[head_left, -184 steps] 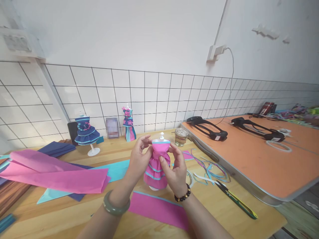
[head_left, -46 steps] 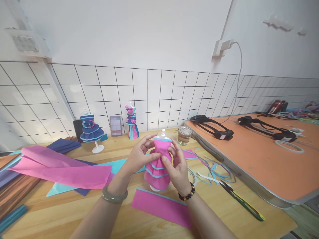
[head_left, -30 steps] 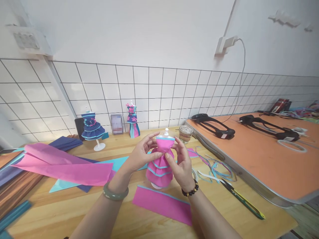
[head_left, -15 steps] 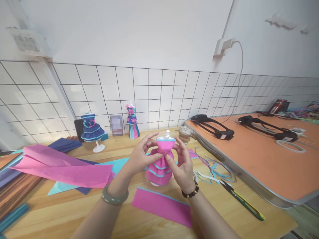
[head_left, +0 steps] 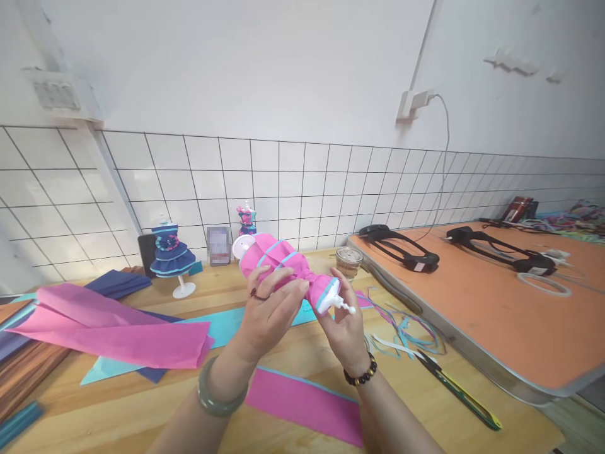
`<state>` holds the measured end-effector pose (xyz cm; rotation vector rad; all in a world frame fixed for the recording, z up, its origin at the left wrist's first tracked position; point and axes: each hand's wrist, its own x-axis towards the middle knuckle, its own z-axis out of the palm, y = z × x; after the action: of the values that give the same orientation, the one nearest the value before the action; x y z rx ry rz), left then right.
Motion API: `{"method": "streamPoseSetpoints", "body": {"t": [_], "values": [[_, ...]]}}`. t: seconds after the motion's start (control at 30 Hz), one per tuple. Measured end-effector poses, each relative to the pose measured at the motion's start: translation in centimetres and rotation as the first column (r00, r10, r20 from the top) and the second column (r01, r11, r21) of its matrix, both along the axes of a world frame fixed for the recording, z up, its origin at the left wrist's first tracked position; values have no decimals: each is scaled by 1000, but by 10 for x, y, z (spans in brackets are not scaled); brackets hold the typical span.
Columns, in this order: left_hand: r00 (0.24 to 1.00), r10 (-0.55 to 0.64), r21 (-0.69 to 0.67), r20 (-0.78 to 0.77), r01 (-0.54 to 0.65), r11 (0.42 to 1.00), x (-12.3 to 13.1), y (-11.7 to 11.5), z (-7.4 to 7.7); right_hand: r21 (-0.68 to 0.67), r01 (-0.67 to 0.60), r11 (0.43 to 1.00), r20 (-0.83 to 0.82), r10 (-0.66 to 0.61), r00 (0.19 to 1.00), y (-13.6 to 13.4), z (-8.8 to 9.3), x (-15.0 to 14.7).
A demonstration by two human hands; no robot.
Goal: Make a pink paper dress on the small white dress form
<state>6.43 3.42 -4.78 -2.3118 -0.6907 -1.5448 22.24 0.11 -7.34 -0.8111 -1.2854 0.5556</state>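
Tilted over on its side between my hands is a small white dress form in a pink tiered dress (head_left: pixel 278 253) with light blue trim. Its white round base points to the upper left and its knobbed neck to the lower right. My left hand (head_left: pixel 271 309) is closed on the dress around the waist and skirt, fingers over the near side. Around the bodice, my right hand (head_left: pixel 343 325) grips near the blue neckline. On the table below lies a pink strip (head_left: pixel 305 403) with a light blue edge.
A navy dress on a stand (head_left: pixel 172 252) and another small dressed form (head_left: pixel 246 219) stand at the back. Pink sheets (head_left: pixel 118 328) lie left. A lidded cup (head_left: pixel 348 261), thin cords (head_left: pixel 411 328) and a yellow-green cutter (head_left: pixel 466 391) are right, beside an orange table (head_left: pixel 496 315).
The pink dress form was upright on the table; it has been lifted and tipped over, neck toward the lower right. My left hand now wraps the waist and skirt.
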Motion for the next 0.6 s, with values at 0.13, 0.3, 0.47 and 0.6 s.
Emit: {"method": "streamPoseSetpoints", "body": {"t": [0.13,0.3,0.47,0.6], "values": [[998,-52,52,32,50,997,4,-4,8,47,-22,999,85,18,996,-2,11,6],[991,-133,29,11,133,991,12,-15,25,162,-10,987,253,-32,967,-4,27,18],[984,-175,-22,-26,175,984,12,-22,33,200,-30,979,337,-40,941,-8,32,29],[970,-237,-143,-49,228,963,8,-26,39,211,-9,977,403,-78,912,-12,36,32]]}}
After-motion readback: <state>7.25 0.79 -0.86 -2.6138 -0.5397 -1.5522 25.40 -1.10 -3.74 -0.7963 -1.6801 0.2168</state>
